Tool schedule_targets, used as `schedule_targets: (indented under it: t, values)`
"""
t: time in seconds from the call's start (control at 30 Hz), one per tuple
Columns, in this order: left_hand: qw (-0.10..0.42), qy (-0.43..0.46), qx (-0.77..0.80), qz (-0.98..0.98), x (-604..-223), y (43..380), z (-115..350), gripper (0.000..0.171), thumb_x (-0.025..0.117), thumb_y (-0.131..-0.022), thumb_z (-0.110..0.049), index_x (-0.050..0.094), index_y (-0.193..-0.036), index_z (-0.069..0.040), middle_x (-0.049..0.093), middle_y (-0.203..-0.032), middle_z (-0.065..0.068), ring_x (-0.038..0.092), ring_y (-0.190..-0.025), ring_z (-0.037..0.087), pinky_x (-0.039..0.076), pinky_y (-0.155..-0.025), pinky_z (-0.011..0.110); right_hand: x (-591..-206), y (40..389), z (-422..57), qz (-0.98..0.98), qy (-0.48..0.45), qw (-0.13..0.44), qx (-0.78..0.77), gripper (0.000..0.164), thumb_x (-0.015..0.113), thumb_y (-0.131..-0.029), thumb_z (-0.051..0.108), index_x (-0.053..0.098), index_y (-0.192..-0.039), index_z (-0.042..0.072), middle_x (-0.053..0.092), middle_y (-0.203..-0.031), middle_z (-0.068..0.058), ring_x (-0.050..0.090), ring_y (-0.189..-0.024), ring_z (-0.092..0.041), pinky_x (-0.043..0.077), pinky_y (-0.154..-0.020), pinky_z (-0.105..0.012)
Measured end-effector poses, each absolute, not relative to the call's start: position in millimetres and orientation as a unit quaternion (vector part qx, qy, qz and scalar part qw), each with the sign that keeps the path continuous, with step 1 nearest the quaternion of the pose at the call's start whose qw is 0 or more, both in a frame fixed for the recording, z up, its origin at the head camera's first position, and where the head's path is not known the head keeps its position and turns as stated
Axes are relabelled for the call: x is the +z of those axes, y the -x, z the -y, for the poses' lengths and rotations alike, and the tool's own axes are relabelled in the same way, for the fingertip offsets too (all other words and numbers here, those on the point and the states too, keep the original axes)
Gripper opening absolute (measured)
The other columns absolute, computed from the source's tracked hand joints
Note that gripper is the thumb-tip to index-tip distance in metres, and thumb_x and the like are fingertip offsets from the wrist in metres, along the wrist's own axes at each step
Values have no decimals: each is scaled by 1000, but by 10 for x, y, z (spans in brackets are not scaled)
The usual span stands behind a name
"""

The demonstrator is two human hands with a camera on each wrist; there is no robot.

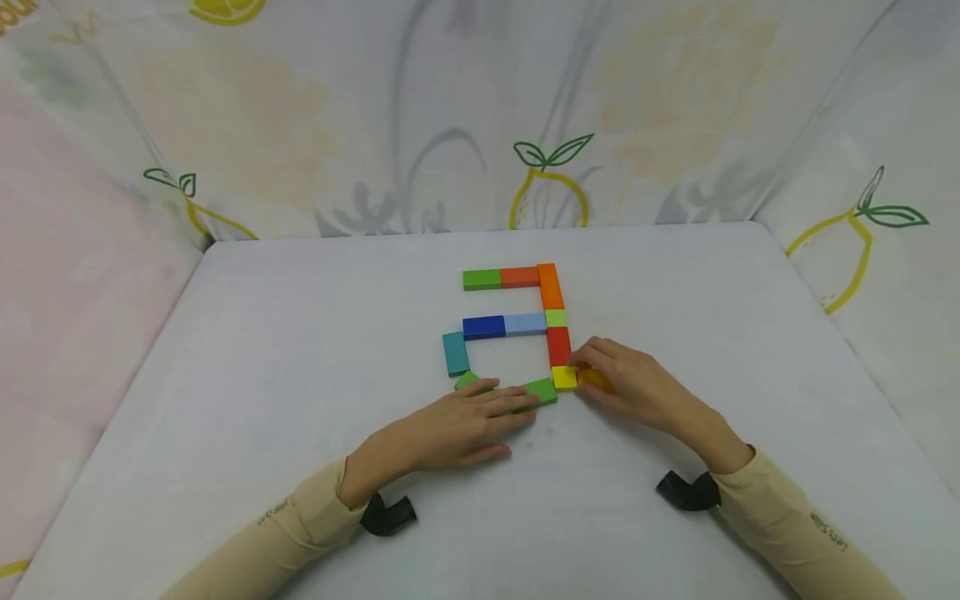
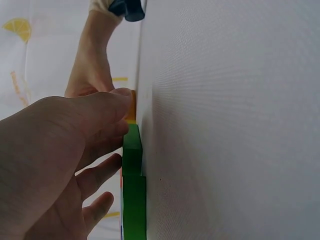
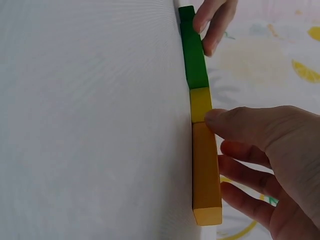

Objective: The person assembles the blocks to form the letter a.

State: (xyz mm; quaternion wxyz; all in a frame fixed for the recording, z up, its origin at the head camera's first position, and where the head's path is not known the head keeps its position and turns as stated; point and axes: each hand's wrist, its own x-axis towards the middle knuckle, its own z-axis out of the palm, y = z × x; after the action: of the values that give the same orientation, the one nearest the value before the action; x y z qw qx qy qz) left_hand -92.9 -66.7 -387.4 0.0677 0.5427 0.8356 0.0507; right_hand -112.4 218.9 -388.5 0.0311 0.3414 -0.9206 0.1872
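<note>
My right hand [image 1: 637, 387] grips an amber-yellow block [image 3: 206, 167], its thumb at the joint with a small yellow block [image 1: 564, 378] and its fingers along the far side. Flat over the near row, my left hand [image 1: 461, 425] has its fingers stretched across the green blocks [image 1: 541, 391] and hides part of them. A red block [image 1: 559, 346] stands just beyond the yellow one, followed by a lime block [image 1: 556, 318] and an orange block [image 1: 551, 286]. On the left side a teal block [image 1: 455, 354] reaches toward the green ones.
A dark blue block [image 1: 483, 327] and a light blue block [image 1: 525, 324] form the middle row. Farther back lie a green block [image 1: 482, 280] and a red-orange block [image 1: 519, 277]. Lemon-printed cloth [image 1: 450, 117] hangs behind and beside the white table [image 1: 300, 333].
</note>
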Motion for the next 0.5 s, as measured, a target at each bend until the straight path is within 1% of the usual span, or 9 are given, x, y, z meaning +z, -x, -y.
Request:
schedule_targets:
  t: [0.13, 0.37, 0.5]
  values:
    - [70, -540, 51, -837, -3878, 932, 666, 52, 48, -98, -39, 39, -145, -19, 31, -154, -3, 27, -143, 13, 20, -117, 39, -3854, 1123, -2219, 921, -334, 13, 199, 35, 76, -80, 20, 62, -110, 10, 61, -104, 1, 60, -94, -12, 54, -84, -32]
    - [73, -541, 50, -836, -3877, 931, 665, 52, 48, -98, -39, 39, -145, -20, 31, -154, -1, 27, -143, 14, 20, -118, 39, -3861, 1128, -2319, 937, -300, -23, 180, 35, 78, -78, 23, 61, -107, 12, 59, -100, 3, 58, -91, -11, 53, -82, -33]
    - [76, -541, 53, -836, -3878, 930, 670, 52, 48, -98, -39, 39, -145, -20, 31, -154, -1, 27, -143, 14, 20, -118, 40, -3859, 1131, -2329, 933, -311, -35, 179, 36, 76, -80, 23, 63, -112, 15, 59, -103, 4, 56, -90, -9, 53, -82, -32]
